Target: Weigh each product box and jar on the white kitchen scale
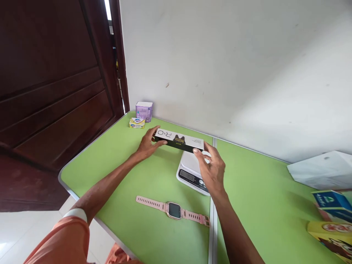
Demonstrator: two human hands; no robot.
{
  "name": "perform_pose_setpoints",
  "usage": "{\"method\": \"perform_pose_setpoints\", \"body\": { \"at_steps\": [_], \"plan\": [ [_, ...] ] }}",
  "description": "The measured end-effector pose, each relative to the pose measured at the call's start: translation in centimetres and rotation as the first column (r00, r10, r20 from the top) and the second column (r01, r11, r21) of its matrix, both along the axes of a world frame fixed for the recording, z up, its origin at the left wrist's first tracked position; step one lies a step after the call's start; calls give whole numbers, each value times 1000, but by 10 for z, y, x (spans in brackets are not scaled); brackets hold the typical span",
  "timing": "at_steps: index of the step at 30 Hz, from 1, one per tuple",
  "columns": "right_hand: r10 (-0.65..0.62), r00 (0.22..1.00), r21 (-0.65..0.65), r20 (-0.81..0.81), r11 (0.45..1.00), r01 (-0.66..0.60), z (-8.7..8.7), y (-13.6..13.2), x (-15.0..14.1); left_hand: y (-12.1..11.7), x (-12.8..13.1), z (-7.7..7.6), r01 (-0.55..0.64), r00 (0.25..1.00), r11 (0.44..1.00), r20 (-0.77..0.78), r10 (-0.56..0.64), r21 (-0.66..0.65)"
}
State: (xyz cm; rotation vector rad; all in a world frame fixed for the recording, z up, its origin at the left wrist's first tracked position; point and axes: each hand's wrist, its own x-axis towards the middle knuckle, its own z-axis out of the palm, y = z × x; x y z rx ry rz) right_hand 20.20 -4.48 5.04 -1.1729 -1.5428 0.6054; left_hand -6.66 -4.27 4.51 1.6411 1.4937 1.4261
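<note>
Between my two hands is a long, narrow black-and-white box [178,140], its printed white face turned up. My left hand [148,143] grips the left end, thumb along the near black side. At the right end my right hand [211,164] closes on it, thumb on the near corner. The box is raised above the table, over the back of a white digital kitchen scale [189,169]. My right hand and the box hide part of the scale. Nearer to me, a pink smartwatch [174,210] lies flat with its strap stretched out.
On the green folding table [123,176], a purple package [144,112] and a yellow soap box [136,123] stand at the back left corner. At the right are a white package [324,170], a blue box [331,201] and a yellow package [332,236]. A wall borders the back.
</note>
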Motion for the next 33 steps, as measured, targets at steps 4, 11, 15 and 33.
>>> {"method": "perform_pose_setpoints", "body": {
  "at_steps": [4, 11, 15, 33],
  "plan": [
    [193, 978, -61, -79, 978, -198, 4, 22, -61, -2, -59, 3, -138, 990, 990, 9, 137, 25],
    [376, 913, -157, -156, 904, -399, -13, 77, -159, 16, -148, -13, -307, 952, 951, -10, 307, 23],
    [414, 901, -141, -126, 892, -430, -16, 122, -197, 46, -179, -16, -367, 930, 930, -4, 367, -14],
    [420, 893, -296, -158, 843, -449, -43, 146, -217, 85, -171, -38, -422, 906, 901, -13, 423, -99]
  ]
}}
